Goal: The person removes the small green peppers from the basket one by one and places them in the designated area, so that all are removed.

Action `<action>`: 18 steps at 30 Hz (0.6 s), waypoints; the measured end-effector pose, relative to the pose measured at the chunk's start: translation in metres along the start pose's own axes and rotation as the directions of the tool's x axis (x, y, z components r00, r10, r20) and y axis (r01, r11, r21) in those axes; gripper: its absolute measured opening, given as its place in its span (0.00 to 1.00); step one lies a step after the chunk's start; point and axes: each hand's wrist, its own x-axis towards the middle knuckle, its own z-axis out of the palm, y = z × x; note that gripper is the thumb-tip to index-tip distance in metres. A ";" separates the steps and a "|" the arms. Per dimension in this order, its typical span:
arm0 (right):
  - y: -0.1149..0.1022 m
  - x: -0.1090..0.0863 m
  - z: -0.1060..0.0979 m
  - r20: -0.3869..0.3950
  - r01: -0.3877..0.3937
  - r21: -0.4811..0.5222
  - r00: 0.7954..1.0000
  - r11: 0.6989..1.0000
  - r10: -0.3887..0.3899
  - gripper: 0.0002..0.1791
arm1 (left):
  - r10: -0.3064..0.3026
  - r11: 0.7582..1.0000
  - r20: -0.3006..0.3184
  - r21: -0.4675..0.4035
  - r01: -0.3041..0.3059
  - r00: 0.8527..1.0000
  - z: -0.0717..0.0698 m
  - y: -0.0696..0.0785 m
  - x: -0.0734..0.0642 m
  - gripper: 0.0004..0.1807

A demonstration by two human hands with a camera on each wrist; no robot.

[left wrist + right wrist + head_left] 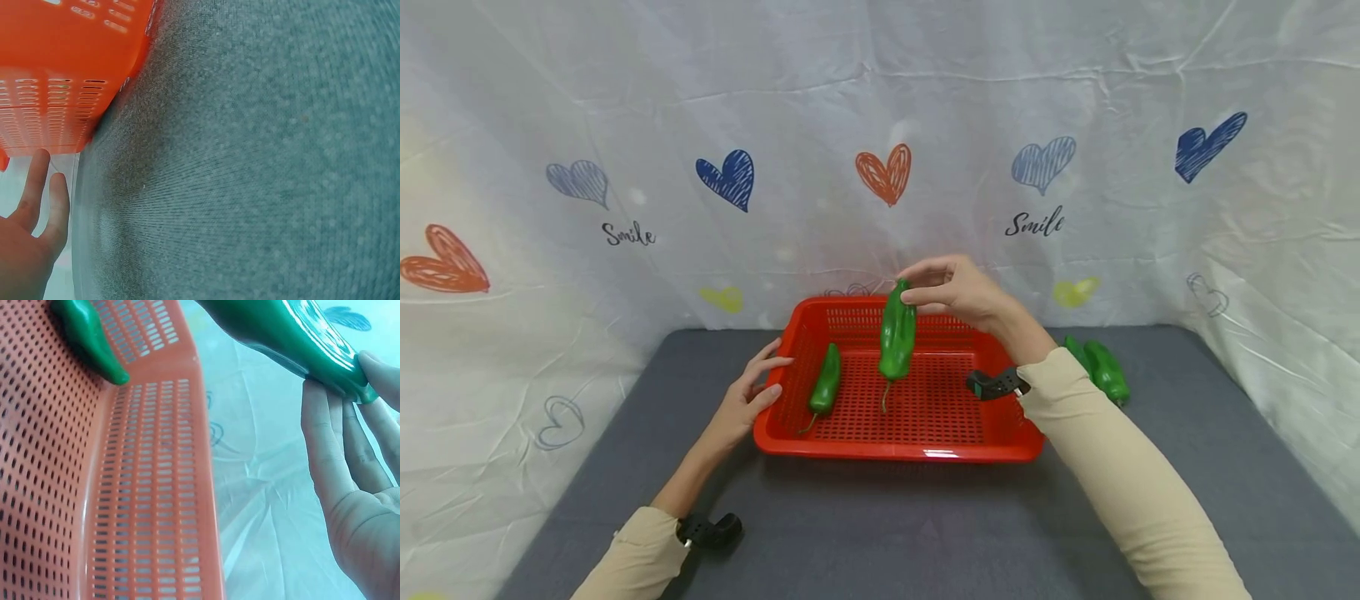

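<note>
In the head view, the right hand (962, 292) pinches a glossy green pepper (897, 337) by its tip, stem dangling, above the red basket (895, 451), whose rim the left hand (743, 404) touches, fingers spread. The left wrist view shows slotted plastic beside that hand; the right wrist view, a tapered, probably light, firm, slick pepper, likely safest held mid-body.
</note>
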 end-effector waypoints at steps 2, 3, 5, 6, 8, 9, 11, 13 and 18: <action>0.000 -0.004 -0.004 -0.006 0.000 -0.002 1.000 1.000 0.000 0.15 | -0.003 1.000 0.000 -0.003 0.003 1.000 0.000 0.000 0.000 0.22; -0.001 -0.006 -0.007 -0.008 0.002 -0.002 1.000 1.000 -0.003 0.15 | -0.004 1.000 0.000 -0.002 0.004 1.000 0.000 0.000 -0.001 0.22; -0.001 -0.010 -0.012 -0.014 0.008 -0.005 1.000 1.000 -0.008 0.15 | -0.003 1.000 0.000 0.003 0.003 1.000 0.000 0.000 -0.001 0.22; -0.002 -0.013 -0.015 -0.013 0.012 -0.005 1.000 1.000 -0.012 0.15 | -0.003 1.000 -0.001 0.007 0.003 1.000 0.000 0.000 -0.001 0.22; -0.004 -0.017 -0.021 -0.009 0.021 -0.017 1.000 1.000 -0.021 0.15 | -0.001 1.000 -0.006 0.017 0.001 1.000 0.000 -0.001 -0.001 0.22; -0.005 -0.019 -0.024 -0.010 0.026 -0.026 1.000 0.999 -0.026 0.15 | 0.000 1.000 -0.008 0.021 0.001 1.000 0.000 -0.001 -0.001 0.22; -0.007 -0.024 -0.030 -0.012 0.029 -0.045 0.999 0.999 -0.030 0.15 | 0.001 1.000 -0.012 0.031 0.000 1.000 0.000 -0.001 -0.002 0.22; -0.009 -0.029 -0.035 -0.030 0.030 -0.066 0.999 0.997 -0.032 0.15 | 0.002 0.999 -0.015 0.040 -0.002 1.000 0.000 -0.001 -0.002 0.22; -0.012 -0.042 -0.052 -0.072 0.023 -0.074 0.997 0.997 -0.029 0.15 | -0.002 0.999 -0.019 0.054 0.003 1.000 0.000 0.000 -0.001 0.22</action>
